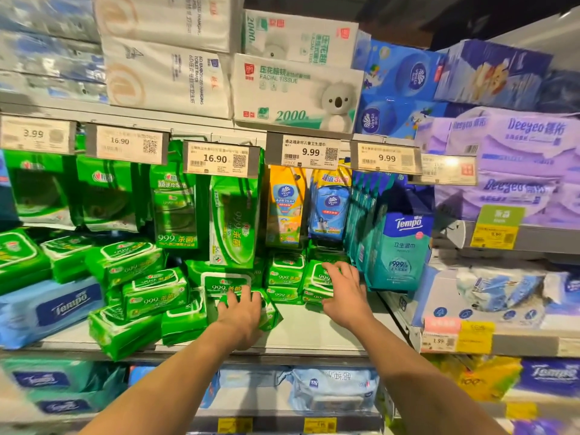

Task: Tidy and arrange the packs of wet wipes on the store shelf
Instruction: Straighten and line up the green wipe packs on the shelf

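Several green packs of wet wipes lie on the white shelf (314,328), some stacked, some tumbled at the left (125,334). My left hand (241,315) lies over a small green pack (270,312) at the shelf's middle, fingers curled round its top. My right hand (345,293) reaches further back, its fingers spread and touching a short stack of green packs (315,277). Another stack of green packs (285,274) stands between the hands. A larger green pack (224,281) sits just behind my left hand.
Green, orange and blue packs hang from hooks above, under price tags (216,158). Teal Tempo packs (398,252) stand upright right of my right hand. A blue Tempo pack (47,309) lies at the far left. The shelf's front edge (282,353) runs below my wrists.
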`<state>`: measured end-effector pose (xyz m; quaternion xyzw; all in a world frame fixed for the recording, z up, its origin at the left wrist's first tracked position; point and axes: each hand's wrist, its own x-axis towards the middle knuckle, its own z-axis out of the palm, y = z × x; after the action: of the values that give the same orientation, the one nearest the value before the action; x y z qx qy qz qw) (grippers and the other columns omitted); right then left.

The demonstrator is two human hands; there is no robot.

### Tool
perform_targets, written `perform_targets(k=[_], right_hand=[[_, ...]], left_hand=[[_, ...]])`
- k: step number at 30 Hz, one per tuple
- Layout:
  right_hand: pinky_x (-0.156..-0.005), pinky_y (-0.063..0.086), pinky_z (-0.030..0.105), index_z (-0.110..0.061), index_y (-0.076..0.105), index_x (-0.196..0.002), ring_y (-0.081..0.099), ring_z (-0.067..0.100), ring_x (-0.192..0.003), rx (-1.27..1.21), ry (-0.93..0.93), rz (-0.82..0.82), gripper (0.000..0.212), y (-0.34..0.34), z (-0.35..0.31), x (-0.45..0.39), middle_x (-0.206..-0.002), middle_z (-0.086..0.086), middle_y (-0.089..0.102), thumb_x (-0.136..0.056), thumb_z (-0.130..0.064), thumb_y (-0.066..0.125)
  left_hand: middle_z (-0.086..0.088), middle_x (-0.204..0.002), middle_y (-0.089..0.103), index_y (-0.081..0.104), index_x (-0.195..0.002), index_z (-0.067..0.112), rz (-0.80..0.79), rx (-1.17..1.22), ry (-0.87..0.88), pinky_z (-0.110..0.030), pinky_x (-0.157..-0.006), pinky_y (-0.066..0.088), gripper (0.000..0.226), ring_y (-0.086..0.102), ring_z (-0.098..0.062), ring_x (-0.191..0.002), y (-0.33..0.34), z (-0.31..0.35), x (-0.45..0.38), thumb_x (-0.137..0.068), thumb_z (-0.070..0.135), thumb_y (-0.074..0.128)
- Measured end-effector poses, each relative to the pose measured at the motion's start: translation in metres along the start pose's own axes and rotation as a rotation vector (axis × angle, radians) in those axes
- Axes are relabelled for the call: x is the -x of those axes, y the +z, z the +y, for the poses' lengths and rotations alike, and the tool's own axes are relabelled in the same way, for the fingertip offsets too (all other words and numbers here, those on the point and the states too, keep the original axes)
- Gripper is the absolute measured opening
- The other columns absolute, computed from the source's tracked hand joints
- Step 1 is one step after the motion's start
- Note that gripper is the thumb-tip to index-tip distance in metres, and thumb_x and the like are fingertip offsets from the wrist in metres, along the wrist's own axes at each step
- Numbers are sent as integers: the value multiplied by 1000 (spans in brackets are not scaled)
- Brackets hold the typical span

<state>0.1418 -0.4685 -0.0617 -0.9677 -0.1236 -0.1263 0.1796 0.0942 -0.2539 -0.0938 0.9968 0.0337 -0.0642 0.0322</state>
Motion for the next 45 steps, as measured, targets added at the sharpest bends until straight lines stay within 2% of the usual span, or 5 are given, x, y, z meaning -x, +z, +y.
perform_targets(k=[5,13,21,27,45], right_hand=[[-112,29,45,-22,27,-146,8,23,-144,94,27,15,81,-3,1,-2,-151,3,20,-78,-3,66],[-114,23,50,-22,23,-147,3,25,-148,212,61,-51,80,14,3,-9,-157,4,15,-81,-8,66],[-116,18,54,-29,20,-153,-3,20,-150,168,90,-123,83,23,10,-32,-163,-13,7,-85,7,52],[-114,17,59,-31,14,-154,-6,20,-150,185,51,-159,85,27,14,-46,-163,-14,0,-89,-1,59],[-116,8,58,-30,0,-154,-9,18,-150,219,62,-180,82,43,17,-67,-163,-11,-4,-92,2,42]], left_hand=[[-13,-159,4,18,-146,11,38,-36,20,-59,-114,21,64,11,-46,-144,4,-5,-4,-96,29,54],[-13,-159,4,18,-144,12,57,-65,34,-61,-113,22,67,10,-46,-143,8,-3,-6,-96,46,49],[-9,-154,16,23,-140,15,109,-91,55,-60,-108,28,65,17,-40,-140,15,-7,-9,-93,54,45],[-11,-158,9,22,-140,15,95,-73,73,-61,-111,25,66,12,-40,-143,14,-11,-11,-94,55,45],[-7,-140,28,30,-138,14,125,57,153,-56,-108,32,68,26,-30,-131,4,-27,-14,-87,46,61]])
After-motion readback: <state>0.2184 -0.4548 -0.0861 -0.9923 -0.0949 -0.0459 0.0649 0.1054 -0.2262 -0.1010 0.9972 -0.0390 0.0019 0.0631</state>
